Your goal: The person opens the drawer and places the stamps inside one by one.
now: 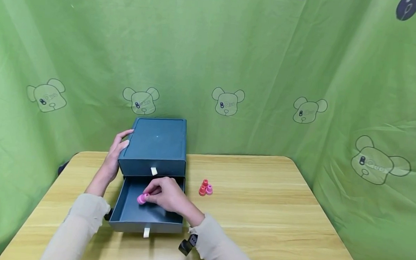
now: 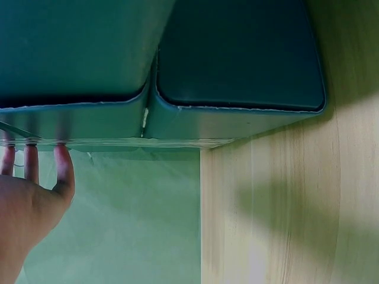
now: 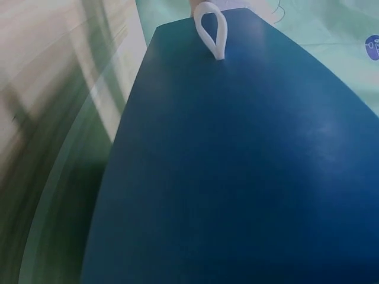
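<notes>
A dark blue two-tier drawer box [image 1: 158, 141] stands on the table, its lower drawer [image 1: 146, 227] pulled out towards me. My right hand [image 1: 167, 194] reaches over that drawer and pinches a small pink knob-shaped piece [image 1: 141, 199] between thumb and fingers, low over the drawer floor. Against the left side of the box rests my left hand [image 1: 113, 154]; in the left wrist view its fingers [image 2: 64, 168] touch the box wall. The right wrist view is filled by a blue drawer front [image 3: 225, 154] with a white loop tab [image 3: 220, 44].
Right of the box, several small red and pink pieces [image 1: 202, 190] stand close together on the wooden table [image 1: 260, 211]. A white tab [image 1: 154, 171] hangs on the upper drawer, which is pushed in. A green curtain [image 1: 197, 58] hangs behind the table.
</notes>
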`<state>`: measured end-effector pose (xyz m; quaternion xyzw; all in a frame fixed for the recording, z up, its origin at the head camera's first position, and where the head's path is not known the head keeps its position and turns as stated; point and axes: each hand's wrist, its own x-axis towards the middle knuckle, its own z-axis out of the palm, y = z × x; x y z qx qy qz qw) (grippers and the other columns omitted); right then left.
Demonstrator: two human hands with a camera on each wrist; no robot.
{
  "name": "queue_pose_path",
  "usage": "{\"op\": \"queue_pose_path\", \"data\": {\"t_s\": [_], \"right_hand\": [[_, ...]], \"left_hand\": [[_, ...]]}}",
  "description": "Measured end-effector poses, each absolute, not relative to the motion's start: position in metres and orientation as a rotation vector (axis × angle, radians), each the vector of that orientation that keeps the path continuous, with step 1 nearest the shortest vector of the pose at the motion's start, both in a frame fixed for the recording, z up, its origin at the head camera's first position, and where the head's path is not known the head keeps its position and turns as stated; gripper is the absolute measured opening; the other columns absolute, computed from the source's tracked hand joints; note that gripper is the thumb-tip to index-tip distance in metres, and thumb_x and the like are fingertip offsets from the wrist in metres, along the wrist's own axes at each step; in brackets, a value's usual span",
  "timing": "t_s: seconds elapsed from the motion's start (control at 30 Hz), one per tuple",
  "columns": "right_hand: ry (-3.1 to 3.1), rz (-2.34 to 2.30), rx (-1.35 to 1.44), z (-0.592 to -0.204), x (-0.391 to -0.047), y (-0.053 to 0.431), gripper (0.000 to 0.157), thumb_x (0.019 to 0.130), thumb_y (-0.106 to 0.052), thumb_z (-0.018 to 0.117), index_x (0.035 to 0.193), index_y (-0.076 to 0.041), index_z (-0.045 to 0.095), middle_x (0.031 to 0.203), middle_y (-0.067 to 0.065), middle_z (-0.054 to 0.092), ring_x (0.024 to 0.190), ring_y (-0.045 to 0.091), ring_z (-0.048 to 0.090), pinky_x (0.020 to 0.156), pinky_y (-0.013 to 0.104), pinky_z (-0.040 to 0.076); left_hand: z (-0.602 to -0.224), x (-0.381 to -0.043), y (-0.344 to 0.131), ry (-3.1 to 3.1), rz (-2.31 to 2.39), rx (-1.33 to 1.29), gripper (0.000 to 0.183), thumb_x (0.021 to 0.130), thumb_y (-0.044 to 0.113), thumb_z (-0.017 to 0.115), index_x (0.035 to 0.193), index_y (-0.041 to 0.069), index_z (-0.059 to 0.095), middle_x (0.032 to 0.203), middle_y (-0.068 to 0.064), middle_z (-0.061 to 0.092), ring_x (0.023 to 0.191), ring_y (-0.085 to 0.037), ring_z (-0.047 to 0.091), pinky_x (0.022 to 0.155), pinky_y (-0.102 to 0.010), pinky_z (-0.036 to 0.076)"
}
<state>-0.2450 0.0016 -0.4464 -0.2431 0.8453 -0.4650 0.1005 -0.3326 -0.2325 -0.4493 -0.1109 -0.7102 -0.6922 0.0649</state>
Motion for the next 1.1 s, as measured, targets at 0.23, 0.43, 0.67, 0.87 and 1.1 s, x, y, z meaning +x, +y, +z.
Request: {"op": "queue_pose_path", "data": {"t_s": [0.23,0.43,0.67,0.87,1.1], "right_hand": [[2.525,-1.336,-0.727,-0.4473,-0.2444,-0.0005,0.004,0.088,-0.014,0.082,0.092,-0.013,0.08,0.086,-0.007,0.075,0.075,0.001,0.067,0.073,0.016,0.053],[2.546,-1.277,-0.728,-0.4503,-0.2448,-0.002,0.003,0.089,-0.014,0.082,0.091,-0.013,0.08,0.085,-0.008,0.073,0.073,-0.001,0.064,0.071,0.016,0.052],[2.586,-1.192,-0.798,-0.4507,-0.2444,-0.0039,0.005,0.089,-0.015,0.082,0.093,-0.013,0.081,0.084,-0.009,0.075,0.071,-0.005,0.062,0.07,0.014,0.051],[2.58,-1.174,-0.806,-0.4511,-0.2445,-0.0047,0.006,0.09,-0.016,0.082,0.095,-0.014,0.08,0.085,-0.009,0.075,0.073,-0.005,0.063,0.072,0.015,0.051],[2.582,-1.167,-0.838,-0.4504,-0.2448,-0.0028,0.013,0.089,-0.01,0.081,0.102,-0.01,0.08,0.091,-0.004,0.077,0.077,-0.004,0.065,0.075,0.013,0.052]], "left_hand": [[-0.4492,-0.332,-0.2334,-2.142,-2.093,-0.343,0.054,0.108,0.041,0.039,0.159,0.026,0.038,0.166,-0.005,0.025,0.139,-0.024,0.033,0.109,-0.039,0.026],[-0.4493,-0.3314,-0.2329,-2.138,-2.098,-0.336,0.054,0.108,0.041,0.039,0.159,0.026,0.038,0.166,-0.005,0.024,0.139,-0.023,0.032,0.108,-0.038,0.026],[-0.4487,-0.3304,-0.2335,-2.137,-2.106,-0.339,0.054,0.108,0.041,0.039,0.16,0.026,0.037,0.165,-0.007,0.025,0.137,-0.024,0.034,0.107,-0.038,0.028],[-0.4489,-0.3303,-0.2347,-2.136,-2.111,-0.339,0.054,0.108,0.041,0.038,0.16,0.026,0.037,0.163,-0.007,0.027,0.134,-0.021,0.037,0.106,-0.037,0.029],[-0.4489,-0.3309,-0.2345,-2.125,-2.114,-0.354,0.053,0.108,0.04,0.038,0.16,0.025,0.037,0.16,-0.007,0.031,0.128,-0.016,0.043,0.103,-0.033,0.033]]}}
